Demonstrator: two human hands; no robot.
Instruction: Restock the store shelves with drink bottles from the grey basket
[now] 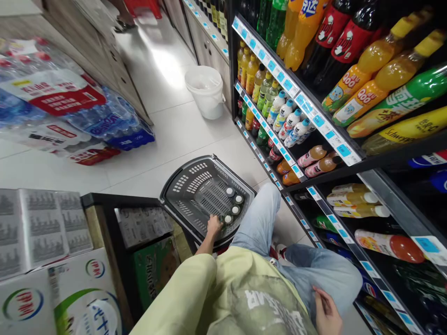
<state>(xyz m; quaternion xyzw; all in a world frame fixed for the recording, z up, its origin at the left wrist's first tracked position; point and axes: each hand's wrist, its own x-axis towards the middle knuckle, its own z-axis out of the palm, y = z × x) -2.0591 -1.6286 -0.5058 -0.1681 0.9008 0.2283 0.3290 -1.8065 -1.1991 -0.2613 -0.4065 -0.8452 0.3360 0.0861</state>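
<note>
My left hand [213,225] reaches down into a dark grey shopping basket [184,173] on the floor. Its fingers are closed around the top of what looks like a dark bottle, mostly hidden by the hand. Right beside it, several bottles with white caps [236,210] stand upright along the basket's near right side. The rest of the slotted basket floor shows bare. Over by my bent right knee, my right hand [327,311] hangs with loosely curled fingers and holds nothing.
Drink shelves [296,97] with price tags run along the right, close to my knees. Shrink-wrapped water packs [66,102] and milk cartons [84,293] are stacked on the left. A white bucket [206,93] stands on the tiled floor ahead. Part of another person's foot [125,25] shows farther back.
</note>
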